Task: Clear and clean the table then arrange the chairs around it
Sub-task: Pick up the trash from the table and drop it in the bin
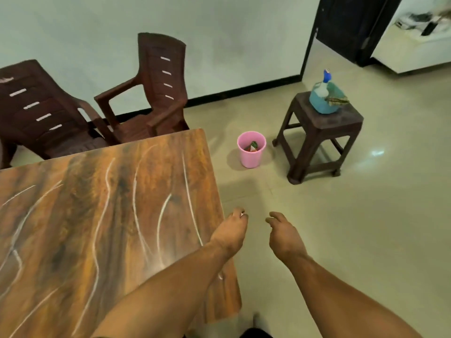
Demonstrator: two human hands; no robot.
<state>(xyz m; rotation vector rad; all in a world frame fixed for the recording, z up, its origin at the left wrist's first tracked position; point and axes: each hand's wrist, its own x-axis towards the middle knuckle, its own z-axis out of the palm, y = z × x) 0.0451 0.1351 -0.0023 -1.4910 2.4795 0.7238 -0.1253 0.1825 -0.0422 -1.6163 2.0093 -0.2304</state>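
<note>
Evidently, cleaning is judged next: the spray bottle (323, 93) on the stool (341, 123) lies ahead and right of the table (97, 215), nearer the right hand (284, 236), which is seen loosely curled and empty. Whether the left hand (231, 230) pinches anything cannot be told.

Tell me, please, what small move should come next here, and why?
Probably carry the left hand over to the pink bin and drop the white scrap it seems to pinch. The table shows nothing left on it, the bin already holds litter, and the spray bottle waits on the stool.
</note>
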